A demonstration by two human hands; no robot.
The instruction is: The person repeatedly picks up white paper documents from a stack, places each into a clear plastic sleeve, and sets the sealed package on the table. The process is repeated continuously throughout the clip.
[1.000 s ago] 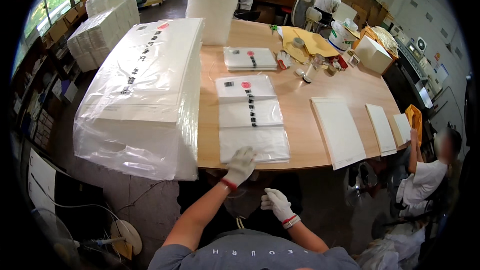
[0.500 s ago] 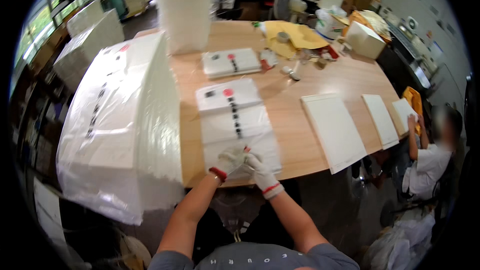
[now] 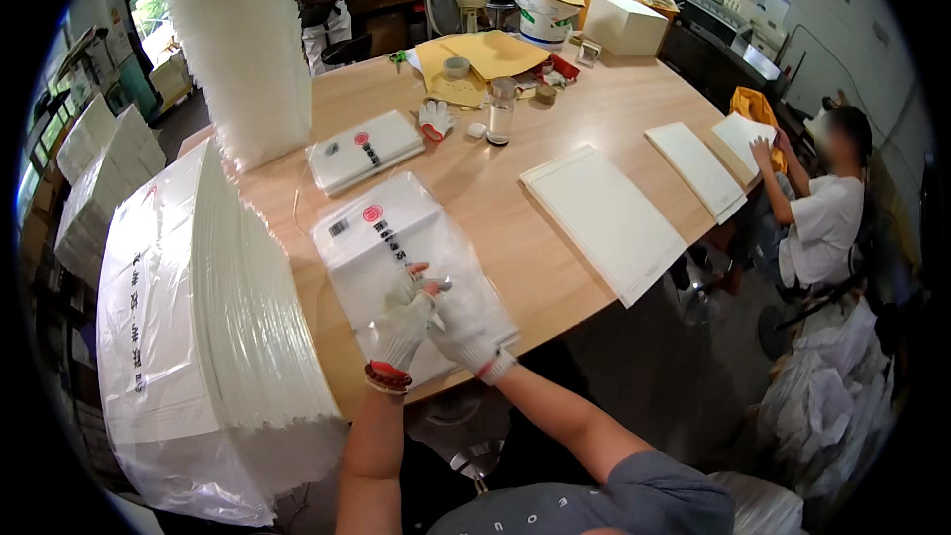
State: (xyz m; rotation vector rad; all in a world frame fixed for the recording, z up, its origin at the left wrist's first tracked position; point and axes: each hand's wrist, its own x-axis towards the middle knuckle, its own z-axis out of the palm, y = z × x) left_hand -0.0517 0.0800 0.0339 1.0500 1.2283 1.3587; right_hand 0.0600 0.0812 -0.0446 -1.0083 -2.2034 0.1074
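Both my hands wear white knit gloves with red cuff edging. They meet above a stack of printed clear-and-white plastic bags (image 3: pixel 342 263) at the table's near edge. My left hand (image 3: pixel 402 325) points forward with its bare fingertips stretched out and apart. Close against it, my right hand (image 3: pixel 464 335) reaches in from the right; its fingers are partly hidden and blurred. I see nothing held between the hands. Beyond this stack lies a second, folded pile of printed bags (image 3: pixel 367 151).
A tall stack of plastic-wrapped white sheets (image 3: pixel 188 287) stands at the left, with another white stack (image 3: pixel 238 59) behind. White boards (image 3: pixel 604 223) lie on the right. A spare glove (image 3: pixel 436 120), glass jar (image 3: pixel 501 114) and yellow paper (image 3: pixel 490 54) sit farther back. A person (image 3: pixel 827 193) sits at right.
The view has turned to the right, so the table things sit farther left. My hands stay together over the bags, the left now stretched further forward.
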